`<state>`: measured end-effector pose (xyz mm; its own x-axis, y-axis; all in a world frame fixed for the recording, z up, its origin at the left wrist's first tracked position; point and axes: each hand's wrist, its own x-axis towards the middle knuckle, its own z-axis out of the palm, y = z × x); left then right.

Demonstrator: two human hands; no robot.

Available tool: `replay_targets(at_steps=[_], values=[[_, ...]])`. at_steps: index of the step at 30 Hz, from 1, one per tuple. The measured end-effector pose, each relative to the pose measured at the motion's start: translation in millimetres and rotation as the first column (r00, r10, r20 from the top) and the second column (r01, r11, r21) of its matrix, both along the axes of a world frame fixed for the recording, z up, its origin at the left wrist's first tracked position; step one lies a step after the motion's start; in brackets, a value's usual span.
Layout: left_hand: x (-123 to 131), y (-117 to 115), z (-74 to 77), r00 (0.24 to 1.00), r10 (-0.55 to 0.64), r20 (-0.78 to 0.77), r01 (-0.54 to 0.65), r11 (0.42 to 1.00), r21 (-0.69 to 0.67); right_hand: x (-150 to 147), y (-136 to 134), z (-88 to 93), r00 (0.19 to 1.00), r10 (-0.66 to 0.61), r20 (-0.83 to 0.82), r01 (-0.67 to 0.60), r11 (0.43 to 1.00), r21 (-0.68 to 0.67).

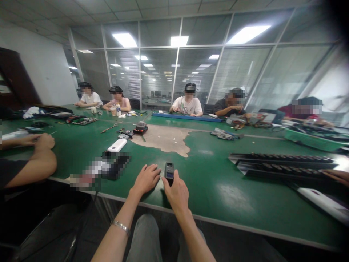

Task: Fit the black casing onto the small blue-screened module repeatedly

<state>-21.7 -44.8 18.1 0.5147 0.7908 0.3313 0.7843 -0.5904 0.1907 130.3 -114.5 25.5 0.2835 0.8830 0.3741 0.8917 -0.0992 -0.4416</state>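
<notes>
A small black box-shaped device (pixel 169 171) with a little bluish screen and small marks on its top face stands on the green table in front of me. My right hand (pixel 177 191) is closed around it, thumb on its left side and fingers along its right. Just left of the device, my left hand (pixel 147 178) lies palm down on the tabletop, fingers stretched out and holding nothing. What kind of device it is, I cannot make out.
Left of my hands lie a white power bank-like block (pixel 117 145) and a blurred-out item. Long black slotted rails (pixel 280 163) and a green basket of cables (pixel 313 142) are at right. A brown worn patch (pixel 166 140) marks the table. Several people sit around it.
</notes>
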Motion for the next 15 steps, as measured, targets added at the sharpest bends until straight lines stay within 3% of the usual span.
replay_targets(at_steps=[5,9,15], values=[[-0.7,0.2,-0.4,1.000,-0.005,0.002,0.005,1.000,0.002,-2.0,-0.2,2.3,0.999,-0.012,-0.038,0.013,1.000,0.018],[-1.3,-0.2,-0.9,1.000,-0.006,0.002,0.006,1.000,0.007,-0.8,0.6,17.8,0.995,-0.010,-0.096,0.016,0.998,0.066],[0.0,-1.8,0.6,1.000,-0.003,-0.002,0.003,1.000,0.001,29.5,-0.1,36.8,0.989,-0.017,-0.148,0.048,0.976,0.211]])
